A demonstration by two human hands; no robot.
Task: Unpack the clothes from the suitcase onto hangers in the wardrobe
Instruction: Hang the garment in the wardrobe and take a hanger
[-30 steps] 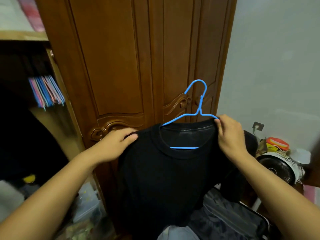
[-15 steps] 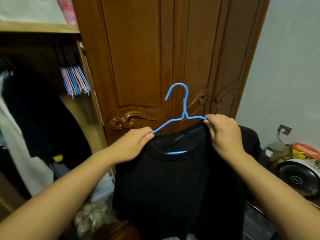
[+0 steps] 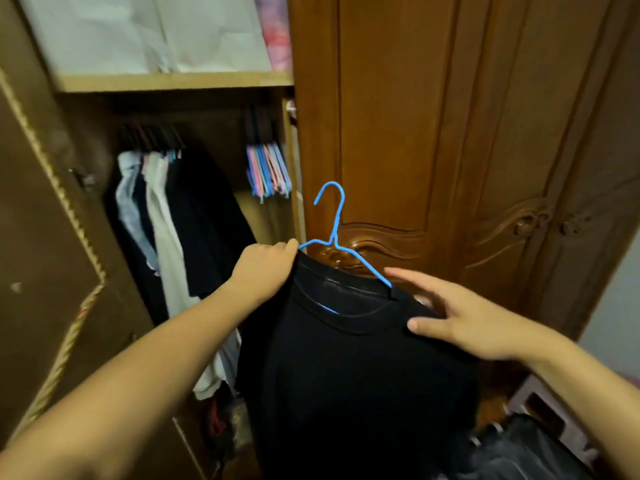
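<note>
Head view, black T-shirt (image 3: pixel 346 368) on blue hanger (image 3: pixel 333 233) before the closed wardrobe door (image 3: pixel 398 133), left hand (image 3: pixel 265 268) gripping hanger's left shoulder, right hand (image 3: pixel 460 322) fingers spread loose on shirt's right shoulder, open wardrobe (image 3: pixel 173 83) left, suitcase (image 3: pixel 519 452) lower right.

Most of the blue hanger (image 3: pixel 334 237) is hidden inside the black t-shirt (image 3: pixel 346 375). The left hand (image 3: pixel 266 268) fingertips are hidden behind the shirt's shoulder. The suitcase (image 3: pixel 519 448) is cut off at the near right edge. The hung clothes (image 3: pixel 166 237) are blurred.
</note>
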